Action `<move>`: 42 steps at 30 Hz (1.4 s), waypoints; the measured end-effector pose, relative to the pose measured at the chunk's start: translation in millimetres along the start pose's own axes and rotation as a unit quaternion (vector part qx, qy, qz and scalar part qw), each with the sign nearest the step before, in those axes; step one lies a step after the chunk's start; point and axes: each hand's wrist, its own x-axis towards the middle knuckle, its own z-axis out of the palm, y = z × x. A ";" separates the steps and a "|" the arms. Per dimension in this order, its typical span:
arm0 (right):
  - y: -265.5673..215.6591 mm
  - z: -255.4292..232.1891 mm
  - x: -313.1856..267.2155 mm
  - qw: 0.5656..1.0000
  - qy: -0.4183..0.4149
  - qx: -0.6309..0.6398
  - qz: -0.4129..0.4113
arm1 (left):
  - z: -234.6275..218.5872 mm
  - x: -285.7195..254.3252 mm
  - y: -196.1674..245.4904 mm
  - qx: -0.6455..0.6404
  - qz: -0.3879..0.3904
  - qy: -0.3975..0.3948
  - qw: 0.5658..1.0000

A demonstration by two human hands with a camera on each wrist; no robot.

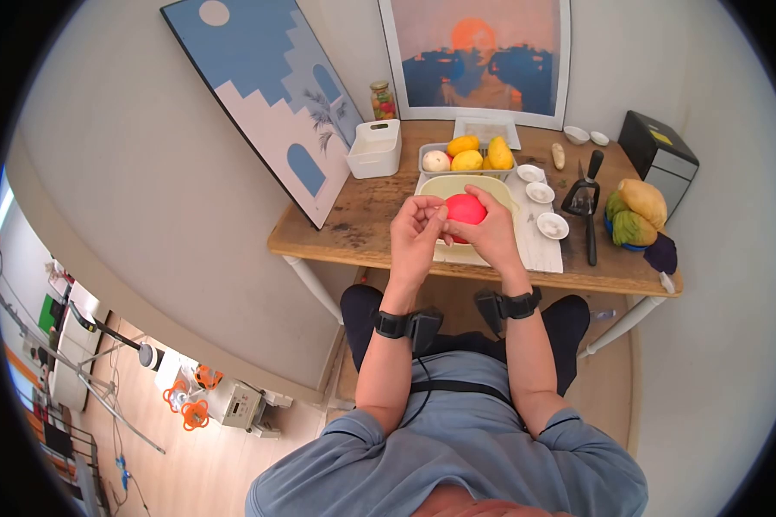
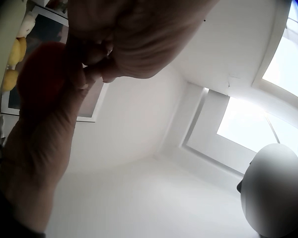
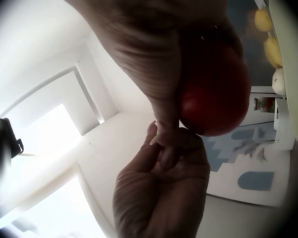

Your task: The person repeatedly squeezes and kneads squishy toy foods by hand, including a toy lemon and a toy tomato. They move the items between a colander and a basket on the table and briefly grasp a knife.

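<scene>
A smooth, bright red ball-like thing is held over a cream basin on the wooden table. My right hand grips it, fingers over its far side and thumb beneath. My left hand is at its left edge, with thumb and forefinger pinched together. In the right wrist view the red thing looks round and dark, and the left fingertips meet the right thumb close beside it. What lies between those fingertips is hidden.
Behind the basin stands a grey tray of yellow fruit and one white round piece. Small white dishes line the right side of a white board. Farther right are a black-handled tool and a vegetable pile. A white bin stands left.
</scene>
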 end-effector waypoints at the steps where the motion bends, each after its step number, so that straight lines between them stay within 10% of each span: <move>1: 0.0 -0.1 -0.2 1.000 0.000 0.000 0.000 | -0.3 0.4 -0.8 0.000 0.000 0.000 1.000; 42: 5.8 -1.6 3.3 0.980 -0.060 0.172 0.083 | -6.1 -3.7 10.2 -0.113 -0.036 -0.089 0.989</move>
